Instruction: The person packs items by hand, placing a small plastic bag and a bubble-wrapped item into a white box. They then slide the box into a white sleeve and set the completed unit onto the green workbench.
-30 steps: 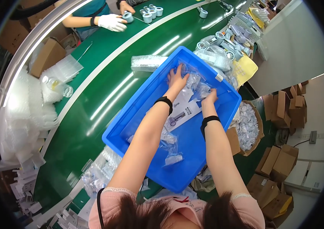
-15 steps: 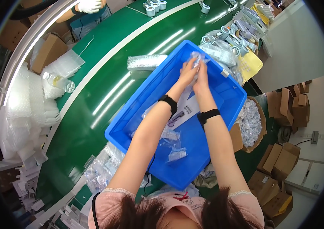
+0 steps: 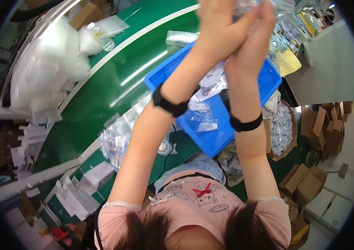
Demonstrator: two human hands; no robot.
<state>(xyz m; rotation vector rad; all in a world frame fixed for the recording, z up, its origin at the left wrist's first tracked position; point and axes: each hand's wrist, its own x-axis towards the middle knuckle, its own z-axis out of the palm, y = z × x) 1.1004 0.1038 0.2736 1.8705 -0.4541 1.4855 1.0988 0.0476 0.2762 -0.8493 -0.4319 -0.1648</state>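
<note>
Both hands are raised over the far part of the blue bin (image 3: 210, 148), close together at the top of the picture. My left hand (image 3: 223, 31) and my right hand (image 3: 253, 50) press around a crumpled clear plastic bag (image 3: 250, 6). Its contents are cut off and blurred. Fingers of both hands are partly out of the picture. Beneath my wrists, inside the bin, lie a printed leaflet (image 3: 210, 88) and small clear plastic packets (image 3: 207, 125). My forearms hide much of the bin.
The bin rests on a green conveyor table (image 3: 114, 87). A bubble-wrapped pack (image 3: 181, 38) lies beyond it. Clear bags (image 3: 116, 141) sit by my left arm. A carton of plastic packets (image 3: 282, 129) stands at the right. Bubble wrap (image 3: 43, 71) is piled far left.
My hands have risen out of the bin with the plastic bag, looming larger at the top of the picture. My view has shifted, showing more of my body and less of the far table.
</note>
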